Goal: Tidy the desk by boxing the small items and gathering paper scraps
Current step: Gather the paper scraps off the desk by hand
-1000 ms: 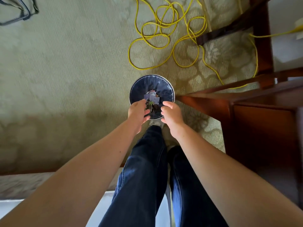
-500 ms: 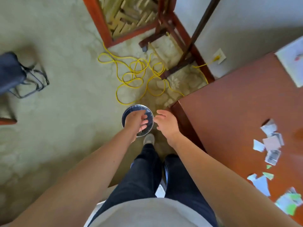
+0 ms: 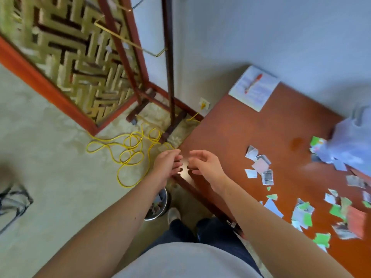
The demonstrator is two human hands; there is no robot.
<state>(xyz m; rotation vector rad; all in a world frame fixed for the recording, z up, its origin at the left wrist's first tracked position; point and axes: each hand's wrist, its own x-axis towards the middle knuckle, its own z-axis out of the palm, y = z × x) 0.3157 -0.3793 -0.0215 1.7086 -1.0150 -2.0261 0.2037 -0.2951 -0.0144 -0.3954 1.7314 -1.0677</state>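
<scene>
1. Two bare hands are seen raised side by side over the near-left corner of the desk (image 3: pixel 236 125), and nothing is carried in either.
2. Far left on the carpet, a yellow cable (image 3: pixel 128 151) is left in loose loops, well clear of the job.
3. Low and left of centre, the waste bin (image 3: pixel 160 205) is half hidden under the left forearm; scraps can be made out inside it, and it is judged to be parked beside the desk so loads can be dropped straight down.
4. The left hand (image 3: pixel 166 165) is held with fingers curled loosely inward, gripping nothing.
5. Just beside it, the right hand (image 3: pixel 204 167) is held the same way, fingers apart and empty, likely readied for another handful.
6. Right of the hands, torn paper scraps (image 3: pixel 261 167) are spread over the desk top from the middle to the near-right edge, not yet gathered.
7. At the far edge a notepad (image 3: pixel 254 88) is lying flat with a red pen (image 3: pixel 253 83) on top.
8. At the far right, a pale plastic bag (image 3: pixel 349 145) is blurred; its contents cannot be told.
</scene>
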